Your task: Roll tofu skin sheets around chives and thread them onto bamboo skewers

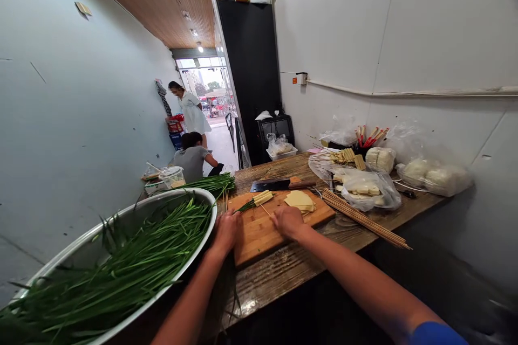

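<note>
On the wooden cutting board point(259, 243), a pale yellow tofu-skin roll point(263, 198) is wrapped around green chives point(245, 206), whose ends reach toward the board's left edge. My left hand point(227, 232) is closed there at the chive ends; its fingertips are partly hidden. My right hand point(288, 221) pinches a thin wooden skewer point(265, 208) that points up and left toward the roll. Just beyond my right hand lies a stack of tofu-skin sheets point(300, 200). A cleaver point(270, 185) with a dark blade rests behind the roll, along the board's far edge.
A large metal basin point(212, 221) of loose chives stands close on the left. Bundled skewers point(364, 218) lie right of the board, beside a plastic bag of pale pieces point(370, 191). Finished rolls point(348, 158) sit farther back. Two people are in the background near the doorway.
</note>
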A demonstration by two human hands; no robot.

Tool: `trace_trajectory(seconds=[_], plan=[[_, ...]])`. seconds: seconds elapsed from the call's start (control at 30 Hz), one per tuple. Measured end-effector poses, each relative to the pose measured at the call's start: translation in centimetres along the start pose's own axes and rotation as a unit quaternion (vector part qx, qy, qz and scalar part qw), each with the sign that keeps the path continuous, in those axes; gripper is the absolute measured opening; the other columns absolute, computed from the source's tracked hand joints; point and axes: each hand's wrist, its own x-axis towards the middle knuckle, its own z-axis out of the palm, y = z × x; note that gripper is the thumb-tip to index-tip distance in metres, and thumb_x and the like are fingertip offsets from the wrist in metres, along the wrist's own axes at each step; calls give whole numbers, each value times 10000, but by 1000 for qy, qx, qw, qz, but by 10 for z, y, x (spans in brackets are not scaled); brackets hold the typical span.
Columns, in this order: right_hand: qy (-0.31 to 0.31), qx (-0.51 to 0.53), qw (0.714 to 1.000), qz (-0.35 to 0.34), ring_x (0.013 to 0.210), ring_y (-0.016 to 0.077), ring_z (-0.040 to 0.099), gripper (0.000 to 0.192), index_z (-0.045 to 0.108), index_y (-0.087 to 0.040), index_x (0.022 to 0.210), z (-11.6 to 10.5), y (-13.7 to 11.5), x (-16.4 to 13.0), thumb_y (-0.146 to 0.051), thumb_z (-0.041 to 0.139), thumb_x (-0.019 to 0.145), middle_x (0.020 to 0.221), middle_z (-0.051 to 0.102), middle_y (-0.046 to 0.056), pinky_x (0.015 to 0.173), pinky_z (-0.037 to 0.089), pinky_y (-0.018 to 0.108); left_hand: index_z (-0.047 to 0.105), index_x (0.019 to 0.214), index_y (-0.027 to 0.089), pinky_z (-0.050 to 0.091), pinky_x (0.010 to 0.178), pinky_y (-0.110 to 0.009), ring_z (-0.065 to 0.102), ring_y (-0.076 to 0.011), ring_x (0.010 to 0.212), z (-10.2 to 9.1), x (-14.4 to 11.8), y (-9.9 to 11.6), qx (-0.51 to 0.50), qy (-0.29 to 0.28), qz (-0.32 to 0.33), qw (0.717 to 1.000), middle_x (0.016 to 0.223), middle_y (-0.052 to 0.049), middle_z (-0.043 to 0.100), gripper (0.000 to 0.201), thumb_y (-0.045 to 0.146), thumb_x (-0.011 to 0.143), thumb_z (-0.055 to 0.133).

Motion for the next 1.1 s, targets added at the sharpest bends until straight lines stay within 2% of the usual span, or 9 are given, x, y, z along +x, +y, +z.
trace_trajectory(seconds=[0.13, 0.23, 0.33, 0.53, 0.7, 0.8, 0.87, 0.93, 1.1], plan=[[77, 5, 997, 9, 962, 186, 576, 274, 637, -177, 1047, -20, 63, 4, -290, 483, 851, 1043, 651, 90, 812, 393, 254, 656, 1008, 164, 299, 1022, -435, 494, -265, 1135, -17, -18, 21, 61, 50, 39, 996, 1213, -125, 557, 288, 196, 810, 450], [26, 15, 999, -40, 995, 172, 552, 270, 638, -162, 1040, -27, 101, 6, -254, 572, 796, 1062, 644, 81, 849, 366, 237, 655, 1031, 186, 375, 979, -401, 530, -248, 1097, -28, -32, 38, 25, 51, 56, 997, 1216, -106, 563, 296, 251, 834, 444], [-2, 10, 997, -82, 931, 153, 564, 182, 670, -159, 907, -26, 112, 5, -224, 519, 830, 957, 663, 68, 831, 360, 230, 644, 1058, 202, 427, 945, -347, 546, -214, 1090, -28, -40, 48, -46, 24, 65, 997, 1230, -80, 558, 316, 286, 856, 416], [-23, -78, 987, -139, 883, 181, 580, 222, 661, -110, 843, -22, 106, 2, -153, 444, 847, 909, 654, 137, 757, 371, 233, 650, 1056, 202, 440, 947, -333, 535, -210, 1117, -16, -55, 52, -108, -28, 79, 991, 1242, -93, 548, 324, 315, 865, 414], [13, -65, 994, -81, 829, 191, 600, 204, 674, -124, 814, -26, 107, 15, -143, 473, 784, 878, 674, 129, 707, 381, 240, 654, 1044, 220, 458, 938, -350, 551, -209, 1100, -9, -79, 54, -148, -17, 59, 987, 1230, -79, 560, 304, 295, 862, 421], [89, 55, 994, 31, 746, 166, 600, 211, 678, -145, 794, -38, 102, 38, -213, 479, 773, 813, 682, 78, 641, 384, 226, 654, 1045, 231, 456, 948, -354, 548, -207, 1104, -4, -92, 52, -160, 19, 41, 986, 1224, -69, 566, 301, 311, 863, 429], [122, 168, 974, 96, 657, 142, 583, 217, 675, -133, 745, -49, 92, 56, -240, 487, 754, 724, 669, 57, 568, 368, 207, 650, 1053, 233, 452, 956, -347, 544, -203, 1110, -2, -99, 48, -165, 44, 28, 985, 1208, -63, 579, 304, 324, 862, 433], [115, 227, 962, 101, 576, 119, 552, 238, 666, -113, 703, -56, 78, 73, -233, 467, 750, 650, 644, 46, 509, 346, 193, 650, 1054, 232, 454, 958, -344, 550, -203, 1103, -4, -104, 44, -171, 58, 15, 983, 1208, -61, 578, 303, 328, 857, 440], [48, 262, 963, 33, 451, 81, 468, 241, 635, -98, 587, -59, 33, 97, -168, 450, 725, 496, 562, 2, 461, 326, 179, 648, 1059, 222, 437, 980, -359, 536, -202, 1120, -16, -116, 35, -189, 56, -15, 980, 1233, -59, 560, 305, 313, 853, 442]])
